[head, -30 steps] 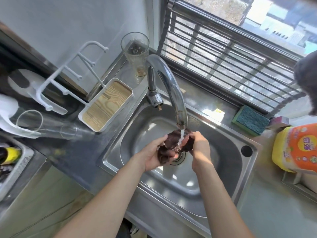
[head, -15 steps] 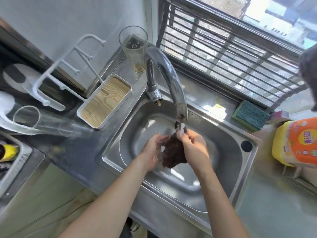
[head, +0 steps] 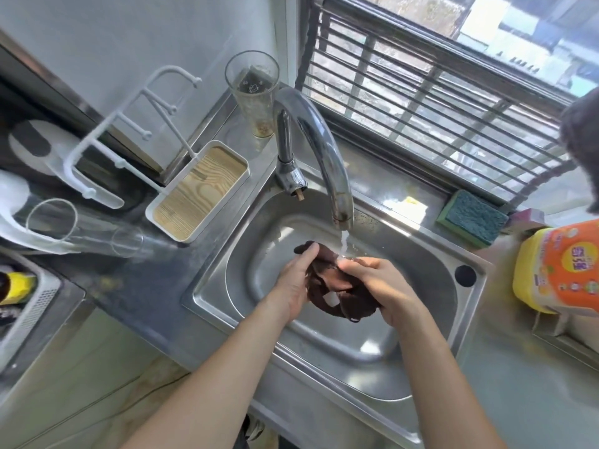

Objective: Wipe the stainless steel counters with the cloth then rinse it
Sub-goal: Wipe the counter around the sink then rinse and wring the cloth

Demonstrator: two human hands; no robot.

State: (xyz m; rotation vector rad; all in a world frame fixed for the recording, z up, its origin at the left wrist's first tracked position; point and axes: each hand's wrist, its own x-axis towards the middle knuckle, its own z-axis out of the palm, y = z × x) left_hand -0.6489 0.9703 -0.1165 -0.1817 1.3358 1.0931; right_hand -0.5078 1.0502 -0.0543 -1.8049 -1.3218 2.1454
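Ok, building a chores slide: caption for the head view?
Both hands, left hand and right hand, rinse a dark cloth under the running faucet over the steel sink.

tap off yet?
No, a thin stream of water runs from the faucet spout onto the brown cloth held by the left hand and right hand.

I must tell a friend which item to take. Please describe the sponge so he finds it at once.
Start at the sink and look to its far right corner, under the window bars. The sponge lies there on the ledge, left of the yellow bottle. It alone is a flat green block.
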